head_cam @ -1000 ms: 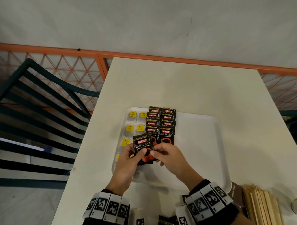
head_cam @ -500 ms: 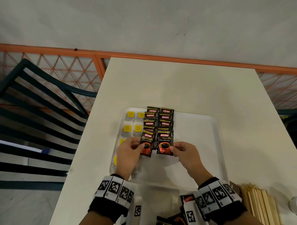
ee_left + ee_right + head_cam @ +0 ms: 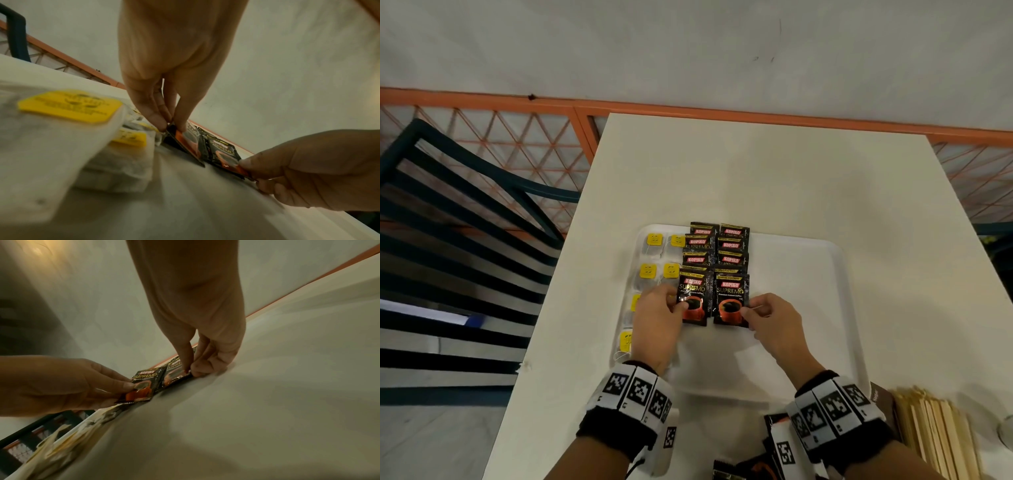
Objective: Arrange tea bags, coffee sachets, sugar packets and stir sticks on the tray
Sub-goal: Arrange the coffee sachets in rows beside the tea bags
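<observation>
Two glossy black coffee sachets with orange cups, the left one (image 3: 692, 301) and the right one (image 3: 731, 301), are lying side by side at the near end of two overlapping sachet columns on the white plastic tray (image 3: 808, 308), long axes pointing away. The left hand (image 3: 657, 322) is pinching the left sachet's outer edge; the right hand (image 3: 774, 322) is pinching the right one's. Yellow-tagged tea bags (image 3: 650, 270) are crowding the left; wooden stir sticks (image 3: 935, 435) are waiting on the bench (image 3: 756, 178).
</observation>
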`<act>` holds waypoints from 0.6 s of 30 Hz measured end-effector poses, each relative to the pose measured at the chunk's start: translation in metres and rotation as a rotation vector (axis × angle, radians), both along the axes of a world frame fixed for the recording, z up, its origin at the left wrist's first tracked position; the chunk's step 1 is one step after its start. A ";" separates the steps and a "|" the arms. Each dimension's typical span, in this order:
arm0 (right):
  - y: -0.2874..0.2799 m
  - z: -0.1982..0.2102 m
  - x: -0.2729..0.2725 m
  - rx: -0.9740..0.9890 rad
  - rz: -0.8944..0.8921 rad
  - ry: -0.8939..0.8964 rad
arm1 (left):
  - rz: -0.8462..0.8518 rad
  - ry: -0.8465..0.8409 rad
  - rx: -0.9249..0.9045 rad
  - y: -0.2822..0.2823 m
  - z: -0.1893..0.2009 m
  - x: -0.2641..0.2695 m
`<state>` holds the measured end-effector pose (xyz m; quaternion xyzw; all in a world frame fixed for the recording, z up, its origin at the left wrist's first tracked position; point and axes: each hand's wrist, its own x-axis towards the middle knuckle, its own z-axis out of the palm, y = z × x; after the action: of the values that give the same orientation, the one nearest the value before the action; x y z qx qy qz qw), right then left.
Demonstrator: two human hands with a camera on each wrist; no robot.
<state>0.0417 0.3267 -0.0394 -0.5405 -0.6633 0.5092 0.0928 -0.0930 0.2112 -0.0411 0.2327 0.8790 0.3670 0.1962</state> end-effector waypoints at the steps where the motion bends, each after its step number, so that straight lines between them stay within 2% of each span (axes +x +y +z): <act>1: 0.000 0.000 0.000 0.003 0.001 -0.001 | -0.003 0.006 -0.007 0.000 0.000 0.000; 18: -0.002 -0.001 0.000 0.042 0.039 -0.018 | -0.048 0.006 -0.035 0.000 0.007 0.006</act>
<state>0.0412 0.3244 -0.0400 -0.5299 -0.6851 0.4921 0.0881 -0.0873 0.2113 -0.0344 0.2512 0.8800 0.3462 0.2064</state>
